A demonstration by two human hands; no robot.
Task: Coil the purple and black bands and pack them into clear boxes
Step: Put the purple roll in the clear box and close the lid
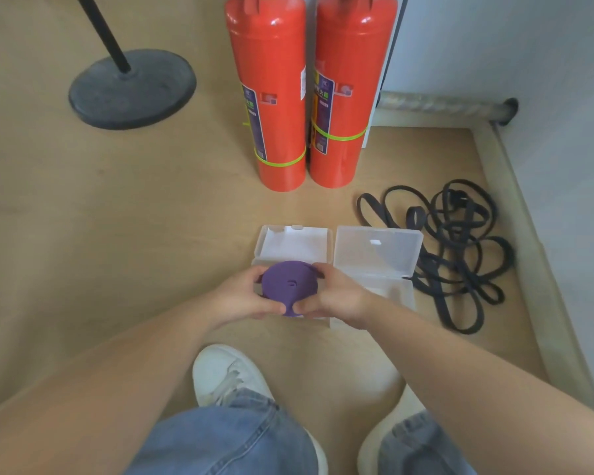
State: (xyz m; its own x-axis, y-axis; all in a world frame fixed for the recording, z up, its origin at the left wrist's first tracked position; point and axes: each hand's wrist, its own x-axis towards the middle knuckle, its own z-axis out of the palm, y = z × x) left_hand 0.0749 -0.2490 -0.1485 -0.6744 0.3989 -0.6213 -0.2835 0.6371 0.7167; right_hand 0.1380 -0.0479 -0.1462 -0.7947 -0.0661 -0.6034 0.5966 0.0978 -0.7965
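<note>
At frame centre, left hand and right hand both gripping coiled purple band over open clear box; coil likely springing loose if grip slackening; black band lying tangled at right.

Both forearms reach forward, left hand and right hand gripping the coiled purple band with curled fingers

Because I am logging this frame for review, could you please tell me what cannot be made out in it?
Head view:
- Base of the left clear box: covered by the left hand, the right hand and the purple coil; whether the coil rests inside is unclear.
- The black band: tangled, so one or several cannot be told.
- The fire extinguishers: tops cut off by the upper edge; label text blurred.
</note>
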